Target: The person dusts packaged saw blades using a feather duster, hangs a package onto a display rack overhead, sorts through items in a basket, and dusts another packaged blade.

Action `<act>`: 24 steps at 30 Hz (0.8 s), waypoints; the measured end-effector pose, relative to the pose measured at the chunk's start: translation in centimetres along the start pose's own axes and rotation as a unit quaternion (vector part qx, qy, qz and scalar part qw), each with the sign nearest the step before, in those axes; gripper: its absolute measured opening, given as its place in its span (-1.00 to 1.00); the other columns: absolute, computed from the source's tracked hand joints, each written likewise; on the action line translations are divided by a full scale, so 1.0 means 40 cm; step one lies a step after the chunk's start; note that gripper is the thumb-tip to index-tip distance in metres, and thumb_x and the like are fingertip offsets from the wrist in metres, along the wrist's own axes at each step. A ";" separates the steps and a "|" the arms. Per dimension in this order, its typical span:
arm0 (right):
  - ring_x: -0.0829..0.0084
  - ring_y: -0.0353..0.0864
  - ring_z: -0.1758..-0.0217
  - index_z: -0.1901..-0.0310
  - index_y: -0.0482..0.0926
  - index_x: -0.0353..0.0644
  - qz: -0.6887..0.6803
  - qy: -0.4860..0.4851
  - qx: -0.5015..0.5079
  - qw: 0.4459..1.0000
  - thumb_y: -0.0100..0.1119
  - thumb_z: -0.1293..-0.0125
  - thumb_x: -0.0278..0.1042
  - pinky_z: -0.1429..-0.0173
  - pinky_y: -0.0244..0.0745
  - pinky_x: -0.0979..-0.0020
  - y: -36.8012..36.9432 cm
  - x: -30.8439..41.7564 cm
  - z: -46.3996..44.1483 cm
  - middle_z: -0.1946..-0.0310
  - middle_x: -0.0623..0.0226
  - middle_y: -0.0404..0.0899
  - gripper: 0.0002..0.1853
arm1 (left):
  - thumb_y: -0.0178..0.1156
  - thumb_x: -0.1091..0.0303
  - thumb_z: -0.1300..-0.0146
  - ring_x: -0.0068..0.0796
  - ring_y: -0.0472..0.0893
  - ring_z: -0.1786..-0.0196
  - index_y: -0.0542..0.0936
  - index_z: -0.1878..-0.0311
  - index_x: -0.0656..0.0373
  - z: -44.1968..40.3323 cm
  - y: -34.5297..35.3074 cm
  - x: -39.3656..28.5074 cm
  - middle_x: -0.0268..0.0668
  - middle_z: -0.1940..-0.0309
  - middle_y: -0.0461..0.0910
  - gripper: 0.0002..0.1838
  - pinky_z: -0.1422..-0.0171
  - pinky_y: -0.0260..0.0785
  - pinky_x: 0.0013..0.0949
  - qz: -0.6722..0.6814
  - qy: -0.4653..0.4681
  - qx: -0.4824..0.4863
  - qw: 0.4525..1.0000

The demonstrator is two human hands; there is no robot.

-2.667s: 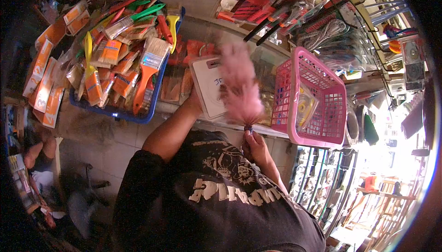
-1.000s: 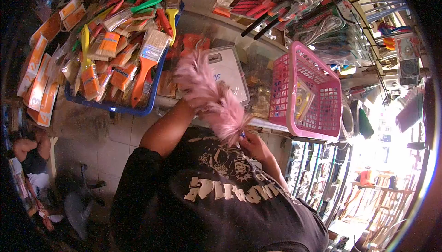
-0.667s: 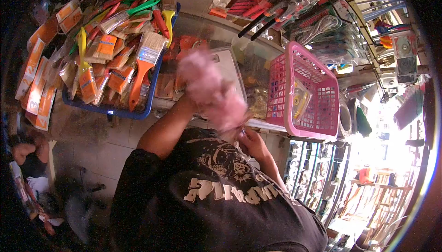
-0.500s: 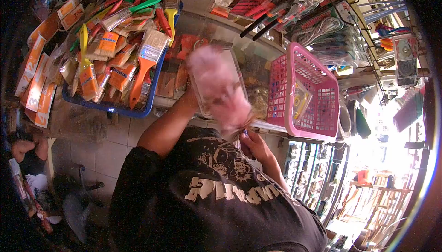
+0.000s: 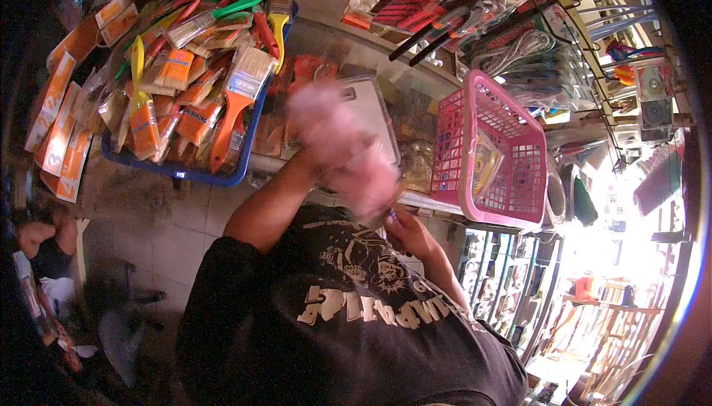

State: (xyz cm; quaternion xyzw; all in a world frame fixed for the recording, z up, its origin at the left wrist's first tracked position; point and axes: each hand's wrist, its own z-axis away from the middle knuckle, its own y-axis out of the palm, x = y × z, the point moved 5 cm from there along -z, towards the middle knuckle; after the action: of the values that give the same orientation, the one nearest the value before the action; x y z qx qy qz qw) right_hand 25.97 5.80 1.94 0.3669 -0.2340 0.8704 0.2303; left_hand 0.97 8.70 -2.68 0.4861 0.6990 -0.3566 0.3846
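My left hand [image 5: 322,117] is smeared by motion above the counter, and its fingers cannot be made out. A pink, soft-looking thing [image 5: 367,180], perhaps a cloth, is blurred along with it. Below them lies a pale, flat rectangular tray or lid [image 5: 380,120] with rounded corners, partly covered. Close to my body, my right hand [image 5: 406,232] is closed, thumb up, near a thin brownish thing and the lower end of the pink thing. What it grips is too small to tell.
A blue tray [image 5: 178,176] heaped with paintbrushes [image 5: 241,94] stands left on the glass counter. Orange packets [image 5: 59,135] lie beyond it. A pink basket [image 5: 469,146] with a packaged item inside stands right. Tools hang at the upper right.
My left hand and the pink thing have shifted a little left, uncovering more of the pale tray or lid. My right hand stays about where it was.
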 end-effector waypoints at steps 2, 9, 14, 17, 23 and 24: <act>0.63 0.22 0.67 0.44 0.34 -0.14 0.027 0.005 0.017 0.999 -0.08 -0.31 -0.01 0.61 0.13 0.52 -0.005 -0.009 -0.001 0.70 0.51 0.29 -0.65 | -0.23 -0.09 -0.28 -0.29 0.32 -0.19 0.14 -0.28 0.10 0.020 0.013 0.079 -0.20 -0.19 0.27 -0.39 -0.25 0.19 -0.21 -0.008 -0.015 -0.037 0.999; 0.67 0.22 0.64 0.40 0.38 -0.14 0.014 -0.028 0.009 0.999 -0.09 -0.32 -0.05 0.59 0.13 0.55 0.002 0.014 0.002 0.69 0.53 0.27 -0.68 | -0.17 -0.01 -0.28 -0.31 0.31 -0.19 0.20 -0.24 0.10 0.025 0.011 0.104 -0.23 -0.14 0.31 -0.46 -0.29 0.15 -0.18 -0.260 -0.064 0.112 0.957; 0.69 0.19 0.64 0.40 0.40 -0.14 -0.066 0.021 -0.015 0.997 -0.06 -0.31 -0.10 0.58 0.09 0.55 0.002 0.035 0.011 0.70 0.56 0.26 -0.72 | -0.11 0.01 -0.25 -0.31 0.30 -0.18 0.23 -0.21 0.09 -0.004 -0.009 -0.091 -0.24 -0.12 0.31 -0.47 -0.27 0.14 -0.17 0.142 -0.046 0.011 0.989; 0.69 0.18 0.65 0.40 0.40 -0.13 0.071 0.005 0.069 0.995 -0.08 -0.33 -0.10 0.60 0.09 0.55 0.012 0.011 0.010 0.70 0.56 0.27 -0.72 | -0.11 0.00 -0.25 -0.30 0.29 -0.18 0.21 -0.22 0.09 -0.012 -0.017 -0.089 -0.24 -0.12 0.30 -0.46 -0.28 0.13 -0.16 0.161 -0.061 -0.010 0.985; 0.69 0.16 0.68 0.43 0.38 -0.14 -0.025 -0.006 0.015 1.000 -0.08 -0.33 -0.05 0.62 0.07 0.56 0.013 -0.002 0.011 0.71 0.57 0.25 -0.67 | -0.13 -0.01 -0.25 -0.30 0.28 -0.19 0.18 -0.23 0.10 -0.022 -0.019 -0.095 -0.24 -0.12 0.29 -0.44 -0.29 0.10 -0.15 0.200 -0.076 -0.035 0.976; 0.69 0.17 0.67 0.42 0.38 -0.14 -0.020 0.003 0.010 1.000 -0.09 -0.33 -0.05 0.61 0.07 0.56 0.009 -0.003 0.015 0.71 0.57 0.25 -0.67 | -0.13 -0.02 -0.25 -0.30 0.28 -0.19 0.18 -0.23 0.10 -0.027 -0.019 -0.094 -0.23 -0.12 0.29 -0.43 -0.29 0.10 -0.15 0.206 -0.076 -0.035 0.975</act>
State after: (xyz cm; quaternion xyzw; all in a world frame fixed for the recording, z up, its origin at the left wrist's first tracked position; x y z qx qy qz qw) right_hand 26.16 5.15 2.12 0.3710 -0.2172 0.8692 0.2443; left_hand 0.91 7.88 1.24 0.5772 0.5650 -0.2810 0.5184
